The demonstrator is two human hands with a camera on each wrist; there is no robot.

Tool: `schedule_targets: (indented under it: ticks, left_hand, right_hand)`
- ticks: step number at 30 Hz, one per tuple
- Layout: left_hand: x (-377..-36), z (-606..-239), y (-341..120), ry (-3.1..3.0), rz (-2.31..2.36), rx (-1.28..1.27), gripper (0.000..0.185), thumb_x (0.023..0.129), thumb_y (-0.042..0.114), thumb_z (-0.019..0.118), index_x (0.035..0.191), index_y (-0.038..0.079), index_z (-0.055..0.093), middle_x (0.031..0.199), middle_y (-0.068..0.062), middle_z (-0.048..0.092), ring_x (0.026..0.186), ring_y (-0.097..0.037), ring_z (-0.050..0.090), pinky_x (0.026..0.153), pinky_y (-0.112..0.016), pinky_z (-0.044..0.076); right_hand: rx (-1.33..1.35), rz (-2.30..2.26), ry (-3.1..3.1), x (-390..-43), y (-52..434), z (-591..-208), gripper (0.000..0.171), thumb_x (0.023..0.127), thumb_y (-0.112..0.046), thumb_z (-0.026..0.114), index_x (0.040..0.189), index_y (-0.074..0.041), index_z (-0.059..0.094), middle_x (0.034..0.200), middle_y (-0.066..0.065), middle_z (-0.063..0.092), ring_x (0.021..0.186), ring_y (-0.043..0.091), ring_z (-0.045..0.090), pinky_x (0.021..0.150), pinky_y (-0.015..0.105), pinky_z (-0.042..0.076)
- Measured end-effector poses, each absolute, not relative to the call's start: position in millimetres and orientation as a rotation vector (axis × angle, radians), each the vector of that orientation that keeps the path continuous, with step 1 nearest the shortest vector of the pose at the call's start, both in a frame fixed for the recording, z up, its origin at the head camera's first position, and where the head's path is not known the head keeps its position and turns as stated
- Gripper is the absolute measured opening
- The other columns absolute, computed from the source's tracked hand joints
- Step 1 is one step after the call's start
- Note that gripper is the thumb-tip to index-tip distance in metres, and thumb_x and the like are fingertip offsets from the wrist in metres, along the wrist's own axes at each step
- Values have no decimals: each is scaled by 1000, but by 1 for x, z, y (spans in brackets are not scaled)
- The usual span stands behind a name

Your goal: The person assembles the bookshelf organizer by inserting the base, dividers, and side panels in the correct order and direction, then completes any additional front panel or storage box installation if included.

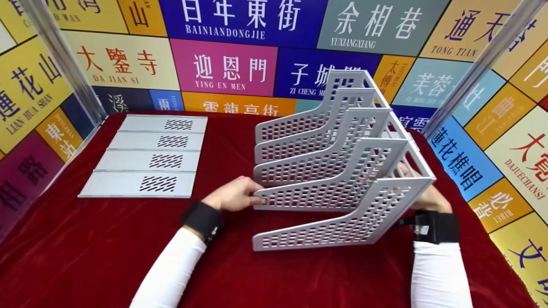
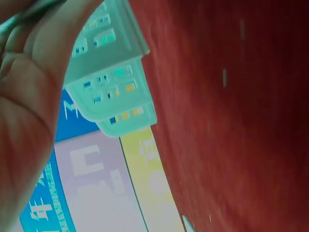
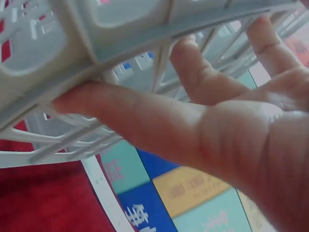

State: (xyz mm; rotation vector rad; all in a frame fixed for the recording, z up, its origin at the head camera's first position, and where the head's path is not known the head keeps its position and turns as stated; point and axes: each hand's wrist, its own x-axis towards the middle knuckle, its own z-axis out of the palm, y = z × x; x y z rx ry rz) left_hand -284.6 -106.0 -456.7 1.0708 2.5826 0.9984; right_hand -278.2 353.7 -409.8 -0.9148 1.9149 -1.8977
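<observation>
A grey plastic file rack [image 1: 387, 190] with several perforated upright dividers stands tilted on the red cloth, right of the middle. My left hand [image 1: 233, 194] pinches the low front tip of the second-nearest divider [image 1: 308, 192] between thumb and fingers. Behind the rack, my right hand [image 1: 432, 199] holds its back frame, partly hidden by the nearest dividers. The right wrist view shows the thumb and fingertips [image 3: 183, 46] against a back rail [image 3: 140, 55]. In the left wrist view, divider tips [image 2: 108, 89] show beside the palm; the pinching fingertips are out of sight.
Several flat grey panels [image 1: 124, 160] with slotted patches lie in a row on the left of the red cloth [image 1: 231, 269]. A wall of coloured sign panels [image 1: 227, 66] stands close behind the table, with clear posts [image 1: 64, 64] at both back corners.
</observation>
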Motion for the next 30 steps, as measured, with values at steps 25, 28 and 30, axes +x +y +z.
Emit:
schedule_targets:
  ticks: [25,28,30]
  left_hand:
    - [-278,-464,-87,2641,1025,980,14,95,17,68,88,7,75,65,9,55,60,-5,44,59,-18,35]
    - [-278,-464,-86,2643,1012,979,13,95,17,69,88,8,75,67,8,58,61,-5,44,59,-18,35]
    - [-278,-462,-88,2642,988,990,13,94,18,70,89,8,75,68,6,60,62,-6,46,60,-19,38]
  right_hand:
    - [-791,-1841,1920,-278,377,-417,54,109,-6,20,151,-30,43,127,-8,69,104,5,69,84,21,58]
    - [-804,-1833,1974,-278,378,-418,52,110,-9,18,149,-29,46,127,-9,69,105,5,69,85,21,58]
    - [-830,-1855,1965,-279,377,-418,52,109,-7,18,149,-27,45,129,-7,68,107,6,69,86,22,58]
